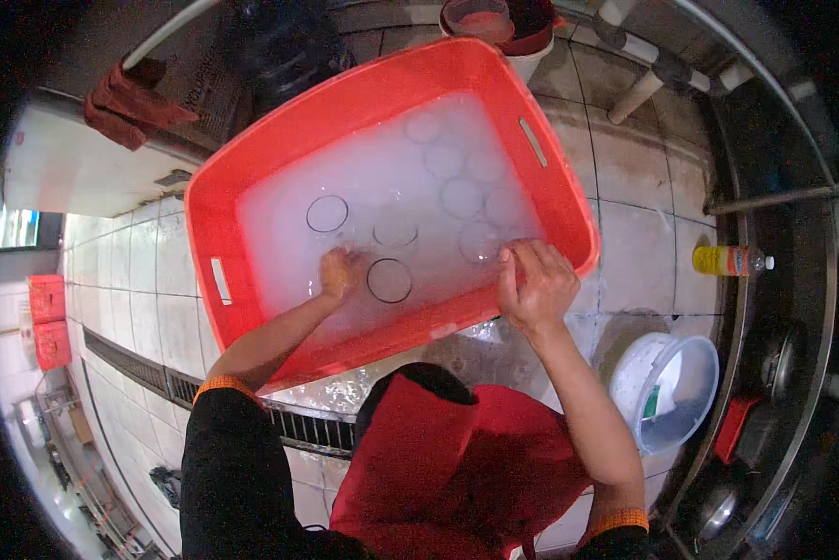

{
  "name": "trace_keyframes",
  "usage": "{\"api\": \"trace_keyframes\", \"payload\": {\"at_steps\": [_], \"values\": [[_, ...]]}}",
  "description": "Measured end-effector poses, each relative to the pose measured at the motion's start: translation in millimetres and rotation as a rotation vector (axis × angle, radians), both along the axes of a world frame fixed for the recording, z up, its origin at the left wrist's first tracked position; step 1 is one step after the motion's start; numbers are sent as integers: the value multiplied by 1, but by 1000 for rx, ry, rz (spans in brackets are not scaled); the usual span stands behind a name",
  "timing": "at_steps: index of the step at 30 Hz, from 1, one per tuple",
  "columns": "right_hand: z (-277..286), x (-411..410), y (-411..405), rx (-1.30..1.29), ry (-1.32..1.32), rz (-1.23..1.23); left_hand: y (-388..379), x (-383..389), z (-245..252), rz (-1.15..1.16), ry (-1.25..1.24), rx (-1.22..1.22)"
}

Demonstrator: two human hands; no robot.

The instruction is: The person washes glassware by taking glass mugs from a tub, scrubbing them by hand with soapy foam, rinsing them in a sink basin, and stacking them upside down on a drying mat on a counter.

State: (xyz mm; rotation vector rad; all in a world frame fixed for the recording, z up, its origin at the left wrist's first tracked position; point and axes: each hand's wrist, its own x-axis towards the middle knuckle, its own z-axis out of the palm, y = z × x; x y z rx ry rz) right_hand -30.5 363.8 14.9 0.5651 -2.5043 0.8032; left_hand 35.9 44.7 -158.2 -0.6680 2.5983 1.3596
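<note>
A large red plastic tub point(391, 80) holds cloudy, whitish water with several round rims showing in it, probably cups or glasses. My left hand point(338, 273) is in the water, its fingertips hidden beneath the surface, so its hold cannot be made out. One dark round rim point(327, 213) lies just above that hand in the picture, and another round rim point(389, 281) is to its right. My right hand point(540, 283) is over the tub's near right edge, fingers bent and close together; whether it grips the edge cannot be told. A red apron covers my front.
A clear plastic bucket point(710, 392) stands on the tiled floor at right. Beyond it lies a bottle of yellow liquid point(724, 260) by a metal rack. A floor drain grate point(314, 427) runs below the tub. Behind the tub are stacked buckets point(531, 42). A reddish cloth point(122, 108) hangs at upper left.
</note>
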Motion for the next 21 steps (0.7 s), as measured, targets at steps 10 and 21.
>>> {"api": "trace_keyframes", "payload": {"at_steps": [10,21], "values": [[5,2,-6,20,-40,-51,-49,-7,40,-227,68,-110],[14,9,-17,68,-64,-130,-55,-27,47,-385,-230,-86]]}}
